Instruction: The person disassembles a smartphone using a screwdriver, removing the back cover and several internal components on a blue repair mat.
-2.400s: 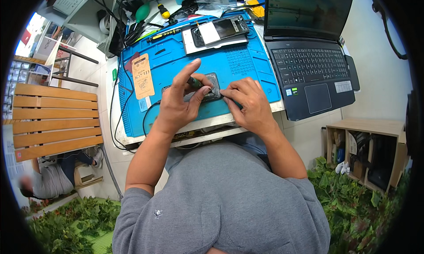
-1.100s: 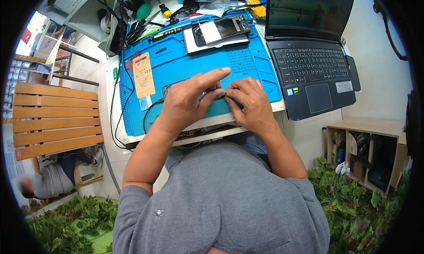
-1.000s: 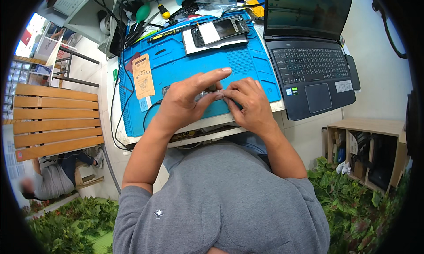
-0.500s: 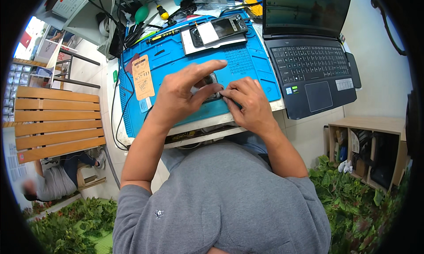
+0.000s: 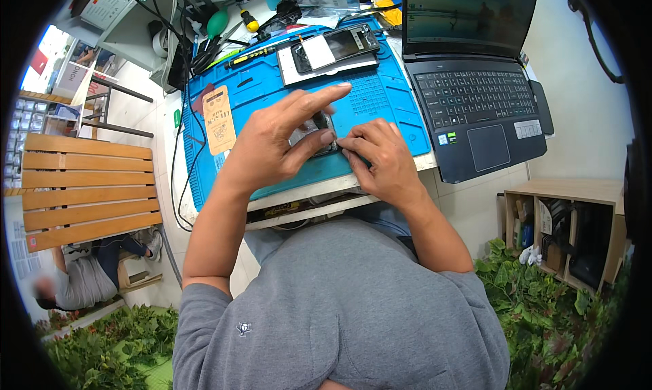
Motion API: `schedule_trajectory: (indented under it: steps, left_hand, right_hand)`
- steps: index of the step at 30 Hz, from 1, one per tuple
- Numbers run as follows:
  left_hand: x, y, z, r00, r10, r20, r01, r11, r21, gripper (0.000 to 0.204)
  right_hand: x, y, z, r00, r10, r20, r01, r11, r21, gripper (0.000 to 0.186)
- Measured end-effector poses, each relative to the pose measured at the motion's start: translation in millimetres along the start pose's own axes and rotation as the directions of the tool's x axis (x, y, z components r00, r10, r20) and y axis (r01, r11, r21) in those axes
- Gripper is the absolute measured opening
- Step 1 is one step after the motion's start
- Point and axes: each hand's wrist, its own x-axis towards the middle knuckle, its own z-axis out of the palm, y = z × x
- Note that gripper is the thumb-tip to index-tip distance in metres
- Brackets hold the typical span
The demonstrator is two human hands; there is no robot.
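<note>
A dark, flat device that looks like an opened phone [image 5: 311, 131] lies on the blue work mat [image 5: 299, 176] in front of me, largely covered by my hands. My left hand [image 5: 278, 135] arches over it, index finger stretched out and thumb apart, the thumb tip at the device's right side. At that same edge my right hand [image 5: 380, 156] has thumb and forefinger pinched close together. Whatever sits between those fingertips is too small to make out.
An open laptop [image 5: 475, 105] stands at the right. Farther back on the mat, another phone [image 5: 346, 45] rests on a white box. A tan card [image 5: 219, 122] lies left of my hands, near a yellow-black screwdriver [image 5: 250, 56]. Cables hang along the table's left side.
My left thumb and hand have shifted slightly left, baring more of the device. The right hand keeps its pinch in nearly the same place.
</note>
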Motion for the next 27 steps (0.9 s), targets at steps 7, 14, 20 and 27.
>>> schedule_trajectory:
  steps: [7,14,20,27]
  left_hand:
    - [0.0,-4.2,3.2,0.998,0.051,-0.035,-0.053,0.997,-0.054,0.071]
    - [-2.3,-5.1,1.6,0.988,0.152,-0.029,-0.153,0.988,-0.02,0.072]
    - [-5.6,0.8,3.3,0.989,0.13,-0.074,-0.131,0.991,-0.007,0.074]
    - [-7.8,-1.8,6.8,0.989,0.129,-0.065,-0.126,0.991,0.047,0.078]
  right_hand:
    - [0.3,-0.2,-0.1,1.0,-0.001,0.004,0.001,1.0,-0.005,0.019]
    - [-0.5,0.4,1.0,1.0,0.003,0.008,-0.003,1.0,-0.007,0.02]
    - [0.8,-3.0,-0.4,1.0,0.009,0.015,-0.009,1.0,-0.011,0.021]
    - [1.2,-2.8,-3.1,0.999,0.018,0.038,-0.018,1.0,-0.008,0.022]
